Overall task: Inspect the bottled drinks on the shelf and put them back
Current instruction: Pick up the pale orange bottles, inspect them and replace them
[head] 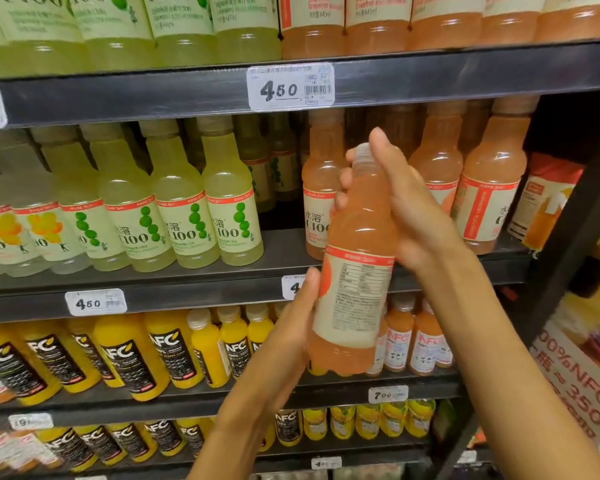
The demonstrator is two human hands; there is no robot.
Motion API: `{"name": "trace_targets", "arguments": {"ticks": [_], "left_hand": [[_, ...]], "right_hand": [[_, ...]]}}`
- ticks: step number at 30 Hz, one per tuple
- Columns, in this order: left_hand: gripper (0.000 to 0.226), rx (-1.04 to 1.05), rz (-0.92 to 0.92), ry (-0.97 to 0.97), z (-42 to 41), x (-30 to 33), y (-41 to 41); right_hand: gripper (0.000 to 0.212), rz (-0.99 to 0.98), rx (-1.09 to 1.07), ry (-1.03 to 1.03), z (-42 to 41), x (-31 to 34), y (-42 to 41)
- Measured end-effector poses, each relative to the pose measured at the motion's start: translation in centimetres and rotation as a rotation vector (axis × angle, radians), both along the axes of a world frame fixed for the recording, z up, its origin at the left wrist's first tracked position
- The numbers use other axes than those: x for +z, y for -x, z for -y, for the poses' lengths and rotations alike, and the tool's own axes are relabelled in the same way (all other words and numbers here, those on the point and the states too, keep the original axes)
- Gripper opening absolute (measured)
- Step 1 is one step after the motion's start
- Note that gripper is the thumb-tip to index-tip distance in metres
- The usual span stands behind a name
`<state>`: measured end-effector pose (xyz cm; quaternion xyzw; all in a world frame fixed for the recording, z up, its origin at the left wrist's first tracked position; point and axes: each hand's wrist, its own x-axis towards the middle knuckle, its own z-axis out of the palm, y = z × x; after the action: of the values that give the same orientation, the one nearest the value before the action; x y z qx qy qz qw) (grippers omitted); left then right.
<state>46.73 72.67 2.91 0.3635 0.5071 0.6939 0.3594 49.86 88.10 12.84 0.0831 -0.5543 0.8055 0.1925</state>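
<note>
Clearly mid-inspection: the orange bottle (pixel 355 258) is off the shelf (pixel 187 285), label turned toward the camera. Right hand (pixel 406 206) fingers wrap its neck; left hand (pixel 291 327) fingers cradle its base. Putting it back remains.

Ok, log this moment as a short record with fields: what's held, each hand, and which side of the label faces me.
held: pink bottle, off the shelf
right hand: grips the neck and shoulder
left hand: holds the lower body
label side: fine-print panel faces the camera
tilt: top leans slightly right
cap: on
</note>
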Motion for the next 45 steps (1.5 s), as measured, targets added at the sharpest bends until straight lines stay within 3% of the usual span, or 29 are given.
{"name": "trace_targets", "arguments": {"ticks": [3, 5, 8, 11, 14, 17, 20, 23, 27, 29, 32, 36, 39, 42, 45], "left_hand": [[0.056, 0.05, -0.02, -0.056, -0.6, -0.4, -0.4], [0.064, 0.011, 0.103, -0.077, -0.8, -0.3, -0.8], [0.072, -0.227, 0.331, -0.085, -0.6, 0.1, -1.1], [0.074, -0.357, 0.421, -0.093, -0.7, -0.4, -1.2], [0.08, -0.252, 0.292, 0.02, -0.4, -0.7, -0.5], [0.073, -0.102, 0.077, 0.089, 0.2, -0.7, 0.1], [0.048, 0.014, -0.036, 0.059, 0.2, -0.4, -0.5], [0.048, -0.026, 0.109, -0.041, 0.0, -0.2, -1.0], [0.075, -0.412, 0.483, -0.163, 0.2, 1.0, -1.5], [0.079, -0.507, 0.488, -0.138, 0.0, 1.1, -1.7], [0.082, -0.399, 0.367, -0.02, -0.4, 1.4, -1.6], [0.072, -0.232, 0.301, -0.027, -0.2, 1.6, -1.2], [0.065, -0.263, 0.274, -0.064, 0.0, 1.4, -1.7], [0.062, -0.351, 0.353, -0.108, 0.1, 1.7, -2.7], [0.064, -0.444, 0.459, -0.208, -0.1, 3.0, -3.1]], "right_hand": [[0.037, 0.05, -0.12, -0.094, 0.0, -0.2, 0.0], [0.047, 0.066, -0.046, -0.058, -0.2, -0.1, -0.2], [0.061, 0.043, 0.141, 0.125, -0.3, -0.3, -0.4], [0.062, 0.017, 0.288, 0.279, 0.1, -0.7, -0.2], [0.053, -0.006, 0.322, 0.248, 0.2, -0.2, -0.6], [0.054, 0.048, 0.015, 0.056, -0.4, 0.2, -1.1], [0.055, 0.088, -0.162, -0.003, -0.2, 0.5, -1.1], [0.051, 0.106, -0.096, -0.019, -0.1, 0.8, -1.1], [0.048, 0.084, 0.088, 0.17, -0.2, 0.1, -0.9], [0.048, 0.069, 0.178, 0.293, 0.1, -0.3, -0.6], [0.044, 0.054, 0.212, 0.343, 0.1, -0.4, -0.6], [0.046, 0.054, -0.017, 0.153, -0.7, -0.1, -1.8], [0.061, 0.125, -0.088, 0.165, -1.4, -0.5, -2.1], [0.065, 0.165, -0.061, 0.207, -1.4, -0.6, -1.9], [0.053, 0.18, 0.03, 0.319, -1.3, -0.7, -1.4]]}}
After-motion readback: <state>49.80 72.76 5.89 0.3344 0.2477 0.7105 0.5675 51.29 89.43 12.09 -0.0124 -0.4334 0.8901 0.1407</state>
